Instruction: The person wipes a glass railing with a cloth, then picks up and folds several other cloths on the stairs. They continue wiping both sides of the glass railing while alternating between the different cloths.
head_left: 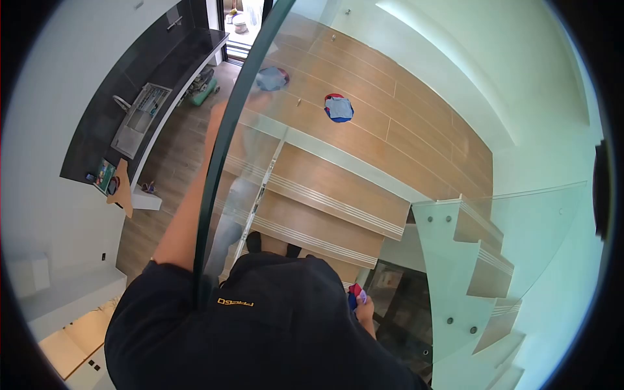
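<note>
Left hand reaches to upper centre past the glass panel, blurred beside a blue cloth; grip indeterminate. Right hand, lower centre, clutches a blue-red cloth.

gold lettering on black shirt, unreadable

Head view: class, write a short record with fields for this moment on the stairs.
Place: wooden stairs beside a glass panel
Left: left hand raised behind the glass, blurred, near a bluish cloth; grip unclear
Right: right hand low, holding a blue and red cloth
Landing: another cloth lying on the boards
</note>
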Action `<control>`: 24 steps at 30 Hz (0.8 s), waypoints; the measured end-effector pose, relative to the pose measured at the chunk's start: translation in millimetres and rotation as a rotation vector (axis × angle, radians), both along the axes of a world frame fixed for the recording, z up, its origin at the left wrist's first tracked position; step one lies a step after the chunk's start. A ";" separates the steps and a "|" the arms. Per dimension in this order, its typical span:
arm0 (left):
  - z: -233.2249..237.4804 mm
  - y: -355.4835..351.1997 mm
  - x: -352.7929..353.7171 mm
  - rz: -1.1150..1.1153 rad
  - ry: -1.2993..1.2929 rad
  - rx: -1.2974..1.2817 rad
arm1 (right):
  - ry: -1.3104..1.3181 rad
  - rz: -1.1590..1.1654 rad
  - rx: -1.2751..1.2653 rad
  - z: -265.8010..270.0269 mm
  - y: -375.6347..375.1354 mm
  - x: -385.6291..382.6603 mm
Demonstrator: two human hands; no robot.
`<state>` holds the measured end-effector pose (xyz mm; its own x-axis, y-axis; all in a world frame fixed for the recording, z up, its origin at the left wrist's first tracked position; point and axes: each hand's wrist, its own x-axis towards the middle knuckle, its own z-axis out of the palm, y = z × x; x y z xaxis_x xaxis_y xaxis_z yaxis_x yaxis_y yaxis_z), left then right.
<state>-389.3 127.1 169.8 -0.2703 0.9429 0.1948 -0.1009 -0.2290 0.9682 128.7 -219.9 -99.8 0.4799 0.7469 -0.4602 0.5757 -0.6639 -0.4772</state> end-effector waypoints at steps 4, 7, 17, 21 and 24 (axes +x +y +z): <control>14.2 35.4 17.4 0.026 -0.149 0.119 | -0.039 0.062 -0.033 -15.5 7.8 26.0; 34.4 29.4 16.6 -0.049 -0.032 0.027 | -0.025 0.022 -0.056 0.7 18.7 20.3; 14.3 65.3 -4.5 -0.159 -0.039 0.141 | -0.114 0.170 -0.129 10.1 63.1 18.0; -6.4 78.0 -9.3 -0.126 0.195 0.222 | -0.032 0.223 -0.041 4.7 92.1 19.7; -3.8 37.0 -4.0 0.006 0.431 0.259 | 0.028 0.203 -0.006 -14.2 99.0 21.7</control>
